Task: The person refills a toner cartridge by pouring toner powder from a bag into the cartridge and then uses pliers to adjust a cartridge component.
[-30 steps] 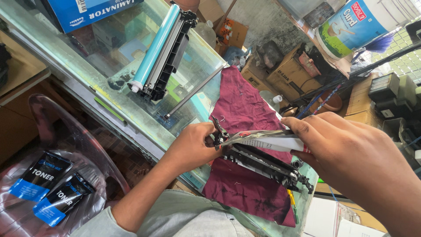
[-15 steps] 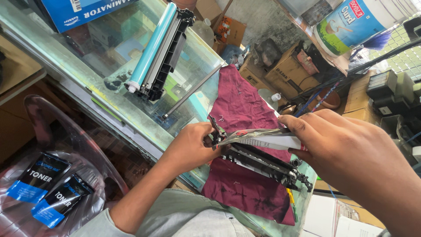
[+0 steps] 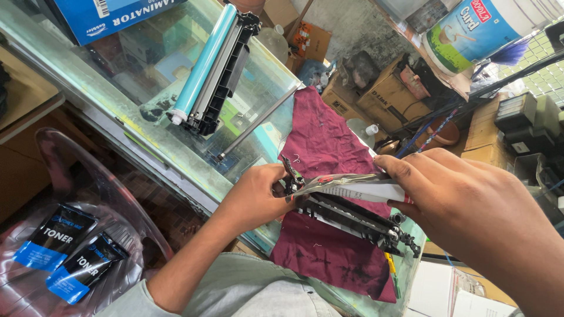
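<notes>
A long black toner cartridge section (image 3: 352, 218) lies on a maroon cloth (image 3: 326, 147) spread over a glass counter (image 3: 111, 100). My left hand (image 3: 255, 196) grips its left end. My right hand (image 3: 452, 188) pinches the right end of a thin silvery strip with a white band (image 3: 346, 186), held along the cartridge's top edge. The left hand's fingers also touch the strip's left end.
A second cartridge part with a cyan drum (image 3: 211, 67) and a loose metal rod (image 3: 258, 126) lie on the glass. A blue box (image 3: 111, 14) sits at the top left. Black-and-blue toner pouches (image 3: 70, 249) rest in clear plastic at the lower left. Cardboard boxes (image 3: 388, 94) are piled behind.
Both hands stay on the cartridge and strip; the strip's right end has dipped slightly closer to the cartridge. The view shifted a little.
</notes>
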